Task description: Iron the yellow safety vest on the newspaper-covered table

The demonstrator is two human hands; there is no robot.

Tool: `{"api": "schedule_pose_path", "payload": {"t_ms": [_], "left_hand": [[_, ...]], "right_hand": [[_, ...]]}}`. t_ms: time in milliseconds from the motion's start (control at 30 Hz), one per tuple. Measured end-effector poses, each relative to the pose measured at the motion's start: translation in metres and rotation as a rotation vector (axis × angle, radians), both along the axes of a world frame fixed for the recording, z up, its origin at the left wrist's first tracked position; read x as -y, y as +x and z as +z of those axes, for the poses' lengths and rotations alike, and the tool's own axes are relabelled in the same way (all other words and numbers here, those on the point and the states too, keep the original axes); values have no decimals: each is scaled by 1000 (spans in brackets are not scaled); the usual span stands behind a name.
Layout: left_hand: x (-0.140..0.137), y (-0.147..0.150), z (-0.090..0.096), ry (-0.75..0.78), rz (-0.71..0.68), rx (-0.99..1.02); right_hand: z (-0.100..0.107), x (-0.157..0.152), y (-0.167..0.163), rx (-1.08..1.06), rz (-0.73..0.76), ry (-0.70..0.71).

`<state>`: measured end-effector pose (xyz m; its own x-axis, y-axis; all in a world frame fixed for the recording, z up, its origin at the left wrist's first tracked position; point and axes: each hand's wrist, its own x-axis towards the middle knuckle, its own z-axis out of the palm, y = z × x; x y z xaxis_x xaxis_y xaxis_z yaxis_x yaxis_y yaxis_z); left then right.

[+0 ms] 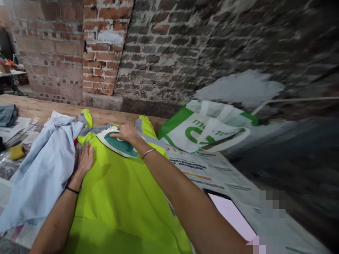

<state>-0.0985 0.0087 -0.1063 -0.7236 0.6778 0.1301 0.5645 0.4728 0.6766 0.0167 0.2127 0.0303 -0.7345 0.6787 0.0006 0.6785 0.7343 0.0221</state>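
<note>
Near printed bag [209,123], contents hidden, right hand [128,134] gripping iron [116,143], left hand [85,158] flat at edge of yellow garment [113,187]

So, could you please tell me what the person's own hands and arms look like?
The left hand is ungloved, with a thin, dark band around the wrist. The right hand is also ungloved, and a slim, silver-coloured bracelet circles that wrist. No sleeve shows along the visible forearms.
</note>
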Motion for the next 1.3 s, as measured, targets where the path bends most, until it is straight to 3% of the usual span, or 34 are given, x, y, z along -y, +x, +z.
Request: {"api": "schedule_pose_path", "payload": {"t_ms": [133, 400, 533, 667, 900, 1033, 1167, 1300], "left_hand": [[1, -2, 10, -7, 18, 19], [2, -6, 45, 23, 22, 15], [0, -4, 60, 32, 19, 1], [-6, -8, 63, 30, 29, -10], [-9, -18, 48, 33, -9, -89], [-8, -21, 41, 14, -20, -132], [-11, -27, 36, -8, -21, -148], [-14, -31, 30, 14, -5, -181]], "right_hand": [[4, 18, 28, 51, 145, -8], [7, 122, 137, 22, 324, -75], [10, 152, 165, -38, 367, -75], [12, 125, 148, -81, 327, -43], [11, 8, 89, -176, 83, 37], [13, -38, 64, -211, -34, 14], [17, -42, 65, -174, -22, -42], [20, 1, 93, -117, 118, -59]]}}
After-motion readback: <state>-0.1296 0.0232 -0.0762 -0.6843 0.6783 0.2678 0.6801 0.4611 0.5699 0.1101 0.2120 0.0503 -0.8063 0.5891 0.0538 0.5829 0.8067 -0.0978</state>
